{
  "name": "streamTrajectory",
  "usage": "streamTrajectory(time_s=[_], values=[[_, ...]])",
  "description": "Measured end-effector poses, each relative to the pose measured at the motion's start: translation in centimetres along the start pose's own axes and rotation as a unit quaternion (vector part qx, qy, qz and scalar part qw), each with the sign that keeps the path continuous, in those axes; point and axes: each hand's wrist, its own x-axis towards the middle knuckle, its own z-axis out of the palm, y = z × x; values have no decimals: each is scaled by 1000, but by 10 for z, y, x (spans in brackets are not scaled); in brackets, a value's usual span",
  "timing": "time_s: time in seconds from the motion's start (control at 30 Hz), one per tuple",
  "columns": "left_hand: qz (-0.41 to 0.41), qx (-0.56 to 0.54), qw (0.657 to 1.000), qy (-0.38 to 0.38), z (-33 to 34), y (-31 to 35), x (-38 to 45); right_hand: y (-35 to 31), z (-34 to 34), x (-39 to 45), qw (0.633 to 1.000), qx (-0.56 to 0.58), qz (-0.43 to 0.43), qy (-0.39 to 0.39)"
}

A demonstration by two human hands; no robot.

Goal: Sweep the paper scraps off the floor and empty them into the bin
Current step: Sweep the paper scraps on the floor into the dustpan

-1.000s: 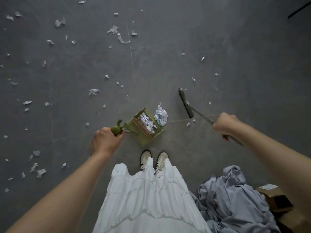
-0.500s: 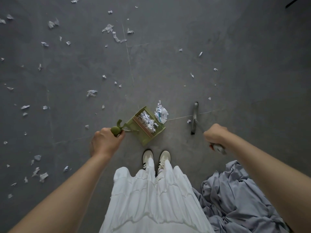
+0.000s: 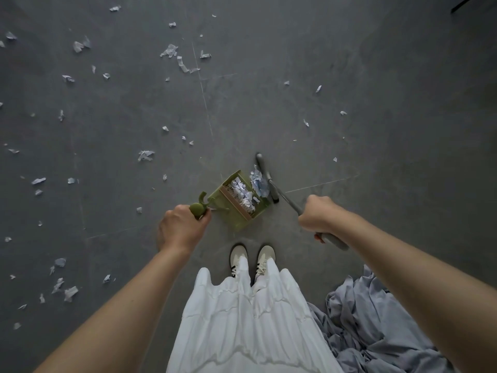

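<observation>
On floor, L grip [image 3: 180, 230] round dustpan [image 3: 236, 201], R grip [image 3: 321, 217] round broom [image 3: 271, 183]

Grey floor [image 3: 376, 76] with scattered paper scraps [image 3: 146, 155], green dustpan [image 3: 236, 203], crumpled grey cloth [image 3: 376, 332].

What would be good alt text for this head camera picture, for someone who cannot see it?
Seen from above, a person's right hand holds a grey broom against a wad of paper scraps at the mouth of a green dustpan, whose handle the left hand grips. Many more scraps litter the grey floor, mostly to the left; crumpled grey cloth lies lower right.
</observation>
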Motion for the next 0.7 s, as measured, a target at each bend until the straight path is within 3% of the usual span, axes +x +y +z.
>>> streamTrajectory(time_s=[0.4,0.7], values=[[7,7,1000,18,-1,2,-11,-27,12,-23,987,-144,-73,-20],[-11,-11,1000,8,3,4,-17,-12,-20,-27,982,-179,-57,30]])
